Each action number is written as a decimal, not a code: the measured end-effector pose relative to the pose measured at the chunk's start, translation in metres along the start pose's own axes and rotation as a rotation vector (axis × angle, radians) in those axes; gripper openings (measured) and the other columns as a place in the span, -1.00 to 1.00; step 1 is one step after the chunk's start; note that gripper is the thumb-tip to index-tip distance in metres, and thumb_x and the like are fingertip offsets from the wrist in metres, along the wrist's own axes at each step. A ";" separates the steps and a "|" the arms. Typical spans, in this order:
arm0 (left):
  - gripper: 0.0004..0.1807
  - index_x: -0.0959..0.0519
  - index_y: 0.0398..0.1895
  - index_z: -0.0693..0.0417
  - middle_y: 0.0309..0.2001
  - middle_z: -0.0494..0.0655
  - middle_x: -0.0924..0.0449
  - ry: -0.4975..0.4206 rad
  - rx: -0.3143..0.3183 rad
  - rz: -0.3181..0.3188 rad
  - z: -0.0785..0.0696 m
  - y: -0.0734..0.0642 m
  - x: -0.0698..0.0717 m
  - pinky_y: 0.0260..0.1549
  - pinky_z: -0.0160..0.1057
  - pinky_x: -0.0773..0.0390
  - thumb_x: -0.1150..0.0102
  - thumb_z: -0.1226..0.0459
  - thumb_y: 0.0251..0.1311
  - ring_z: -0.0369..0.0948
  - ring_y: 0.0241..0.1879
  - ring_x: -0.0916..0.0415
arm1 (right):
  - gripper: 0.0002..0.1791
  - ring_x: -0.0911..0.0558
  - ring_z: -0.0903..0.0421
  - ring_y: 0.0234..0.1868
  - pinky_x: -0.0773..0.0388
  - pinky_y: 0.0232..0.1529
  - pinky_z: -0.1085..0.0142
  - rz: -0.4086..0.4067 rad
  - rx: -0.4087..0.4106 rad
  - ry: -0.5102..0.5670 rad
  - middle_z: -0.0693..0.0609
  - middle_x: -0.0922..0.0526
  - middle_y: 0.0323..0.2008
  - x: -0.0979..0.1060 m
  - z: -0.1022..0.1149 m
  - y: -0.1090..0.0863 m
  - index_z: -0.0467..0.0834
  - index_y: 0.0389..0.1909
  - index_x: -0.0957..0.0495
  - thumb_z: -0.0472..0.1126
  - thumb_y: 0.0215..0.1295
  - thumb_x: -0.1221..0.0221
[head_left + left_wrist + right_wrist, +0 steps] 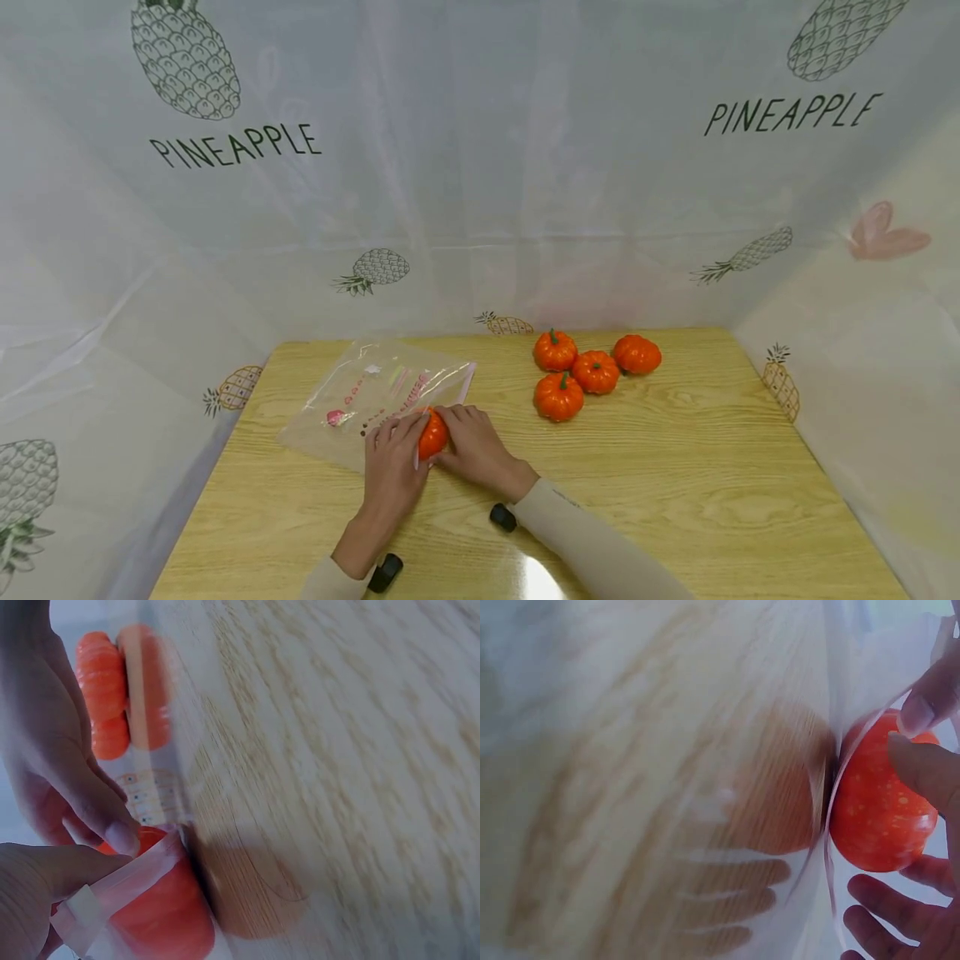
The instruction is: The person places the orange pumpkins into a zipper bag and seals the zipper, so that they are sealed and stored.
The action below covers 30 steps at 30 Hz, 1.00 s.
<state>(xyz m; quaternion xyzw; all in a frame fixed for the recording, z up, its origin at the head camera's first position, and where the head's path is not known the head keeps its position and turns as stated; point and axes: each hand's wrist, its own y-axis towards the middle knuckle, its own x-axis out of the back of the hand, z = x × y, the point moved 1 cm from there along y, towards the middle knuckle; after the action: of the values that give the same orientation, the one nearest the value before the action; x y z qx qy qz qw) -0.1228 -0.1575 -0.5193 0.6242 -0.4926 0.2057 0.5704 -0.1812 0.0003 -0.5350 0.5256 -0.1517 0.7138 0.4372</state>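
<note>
A small shiny orange toy pumpkin point(433, 435) sits between the two hands, at the mouth of a clear printed zip bag point(341, 429) lying on the table. My left hand point(393, 462) pinches the bag's edge beside the pumpkin; in the left wrist view, the pumpkin point(169, 911) shows partly through the plastic point(135, 881). On the other side, my right hand point(480, 450) holds the pumpkin, and the right wrist view has its thumb point(922, 761) over the pumpkin point(881, 802) with the other fingers curved below. The film runs along the pumpkin's table side there.
Several more orange pumpkins point(596, 372) stand grouped toward the back of the wooden table point(675, 475), right of the bag. A white curtain point(480, 167) printed with pineapples surrounds the table at the back and sides. Black wrist devices point(386, 573) sit under both forearms.
</note>
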 end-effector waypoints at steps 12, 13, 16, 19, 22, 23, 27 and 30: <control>-0.26 -0.70 0.19 0.20 0.15 0.06 -0.69 0.004 -0.009 0.010 0.001 0.001 0.003 0.10 0.16 -0.33 -0.74 0.39 -0.22 0.10 0.10 -0.46 | -0.25 -0.57 -0.07 0.18 -0.44 0.33 -0.01 0.017 -0.002 -0.028 -0.08 -0.62 0.16 0.002 0.005 0.002 -0.21 0.44 -0.45 0.07 0.36 -0.41; -0.26 -0.70 0.19 0.20 0.15 0.05 -0.69 0.009 -0.009 0.013 0.002 0.002 0.003 0.11 0.15 -0.33 -0.75 0.38 -0.22 0.10 0.11 -0.46 | -0.25 -0.56 -0.07 0.18 -0.44 0.34 -0.02 0.024 0.003 -0.034 -0.08 -0.61 0.16 0.003 0.005 0.003 -0.21 0.45 -0.45 0.07 0.37 -0.41; -0.24 -0.70 0.20 0.19 0.17 0.05 -0.68 0.014 -0.008 0.020 0.002 0.002 0.003 0.11 0.15 -0.33 -0.76 0.35 -0.23 0.09 0.11 -0.46 | -0.25 -0.56 -0.07 0.18 -0.43 0.35 -0.03 0.037 -0.001 -0.037 -0.08 -0.60 0.15 0.004 0.007 0.005 -0.19 0.46 -0.44 0.06 0.38 -0.40; -0.23 -0.70 0.21 0.18 0.18 0.04 -0.68 0.007 -0.007 0.023 0.003 0.002 0.003 0.11 0.15 -0.32 -0.76 0.34 -0.23 0.09 0.13 -0.46 | -0.28 -0.56 -0.06 0.16 -0.42 0.34 -0.03 0.028 -0.015 -0.025 -0.07 -0.61 0.13 0.005 0.007 0.004 -0.19 0.44 -0.46 0.05 0.38 -0.40; -0.23 -0.70 0.22 0.18 0.18 0.04 -0.68 -0.002 -0.006 0.020 0.003 0.001 0.003 0.11 0.16 -0.32 -0.76 0.34 -0.22 0.10 0.15 -0.46 | -0.32 -0.57 -0.05 0.15 -0.42 0.33 -0.02 0.009 -0.022 -0.012 -0.06 -0.62 0.12 0.004 0.007 0.004 -0.19 0.39 -0.50 0.04 0.37 -0.42; -0.23 -0.70 0.22 0.19 0.19 0.04 -0.68 -0.006 -0.006 0.019 0.003 0.001 0.003 0.11 0.16 -0.32 -0.76 0.34 -0.22 0.10 0.15 -0.46 | -0.32 -0.56 -0.05 0.15 -0.42 0.33 -0.02 0.006 -0.021 -0.011 -0.06 -0.62 0.11 0.004 0.007 0.004 -0.19 0.39 -0.51 0.04 0.37 -0.42; -0.26 -0.70 0.22 0.19 0.20 0.04 -0.69 -0.020 -0.010 0.014 0.003 0.001 0.003 0.10 0.16 -0.30 -0.73 0.35 -0.18 0.11 0.17 -0.46 | -0.33 -0.55 -0.05 0.18 -0.40 0.36 -0.02 0.016 -0.017 -0.019 -0.06 -0.62 0.13 0.002 0.007 0.007 -0.18 0.41 -0.50 0.06 0.40 -0.38; -0.26 -0.69 0.23 0.19 0.21 0.04 -0.68 -0.035 -0.012 0.011 0.004 0.001 0.002 0.11 0.17 -0.29 -0.71 0.38 -0.16 0.11 0.19 -0.46 | -0.32 -0.54 -0.06 0.21 -0.39 0.38 -0.04 0.032 -0.012 -0.038 -0.08 -0.61 0.15 0.001 0.008 0.009 -0.20 0.43 -0.49 0.07 0.42 -0.36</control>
<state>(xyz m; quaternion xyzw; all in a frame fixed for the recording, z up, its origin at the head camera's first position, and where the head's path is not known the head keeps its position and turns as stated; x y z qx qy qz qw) -0.1236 -0.1620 -0.5184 0.6215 -0.5072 0.1949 0.5644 -0.1832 -0.0098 -0.5290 0.5341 -0.1727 0.7096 0.4259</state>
